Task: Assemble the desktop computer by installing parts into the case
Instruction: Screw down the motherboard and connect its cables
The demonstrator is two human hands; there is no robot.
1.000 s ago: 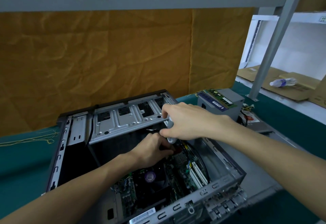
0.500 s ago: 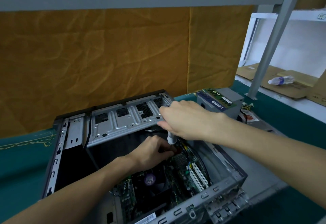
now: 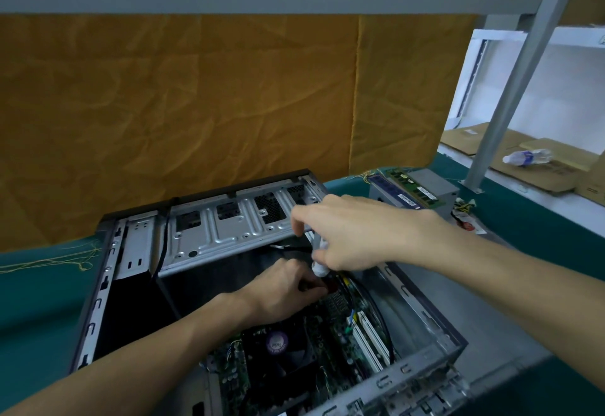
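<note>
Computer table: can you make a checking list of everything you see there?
Surface: teal table cover.
Job's things: open computer case; motherboard fan inside; power supply behind, memory stick on top.
Clutter: loose yellow threads.
Grips: left hand pinches something small and dark inside the case; right hand holds a white-handled tool.
Cables: black cable along the drive bracket.
Surroundings: orange cloth, plastic bottle on cardboard.

Matt grey sheet-metal case (image 3: pixel 229 232)
</note>
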